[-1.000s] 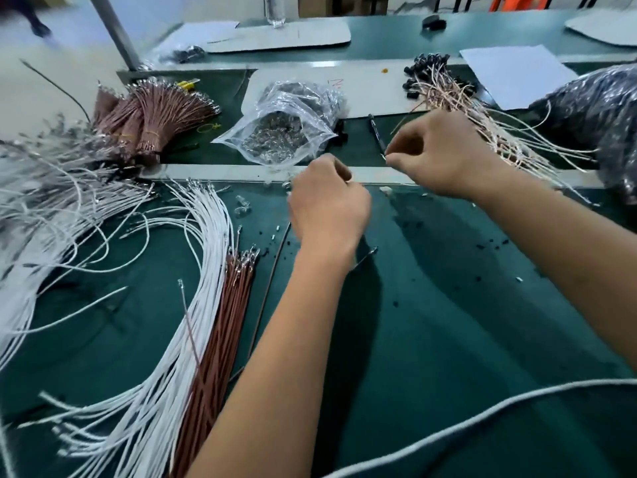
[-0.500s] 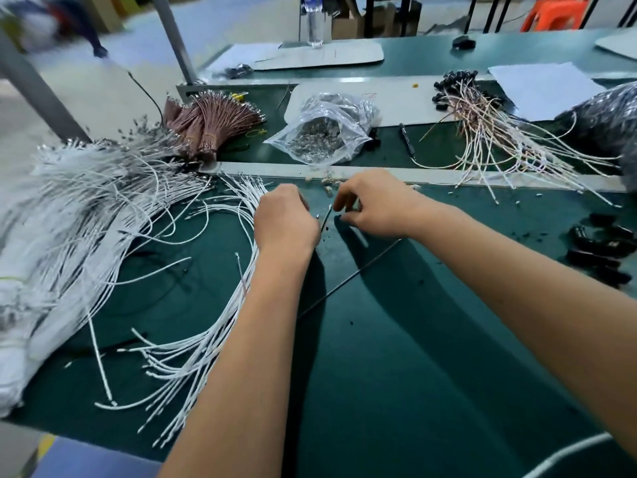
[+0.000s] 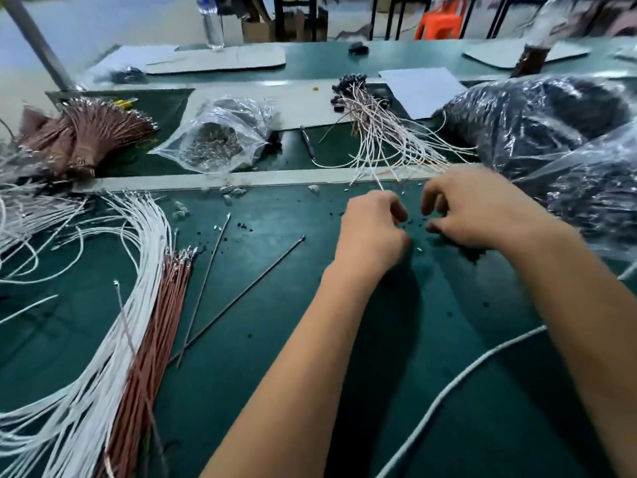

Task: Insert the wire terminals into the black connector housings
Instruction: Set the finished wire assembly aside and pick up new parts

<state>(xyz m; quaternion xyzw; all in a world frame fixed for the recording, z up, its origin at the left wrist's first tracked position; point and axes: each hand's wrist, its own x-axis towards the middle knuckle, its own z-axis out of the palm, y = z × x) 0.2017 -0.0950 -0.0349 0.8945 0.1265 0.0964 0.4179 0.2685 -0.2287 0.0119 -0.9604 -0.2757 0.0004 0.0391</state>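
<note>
The black connector housings [image 3: 458, 250] lie as a small dark scatter on the green counter [image 3: 396, 357], right under the right hand [image 3: 482, 208] and partly hidden by it. That hand arches over them, its grip half curled, fingertips reaching down toward the pieces. Whether it already pinches one is hard to say, since motion blur and its own shadow cover the spot. The left hand [image 3: 374, 229] sits just beside it, its grip curled inward, and a thin white wire [image 3: 379, 185] seems to rise from it toward the far edge. Both forearms reach in from the near edge, wrists low.

The step in hand looks like picking up a housing. The next move calls for turning it so its opening faces a terminal, then bringing a wire end to it squarely.

Two dark wires [image 3: 220, 291] lie loose on the counter to the left. Beyond them lie a fan of white wires [image 3: 113, 326] and a bundle of brown wires [image 3: 151, 326]. Finished leads [image 3: 382, 132] pile up behind the hands. A clear bag of metal terminals [image 3: 213, 143] rests further back.
</note>
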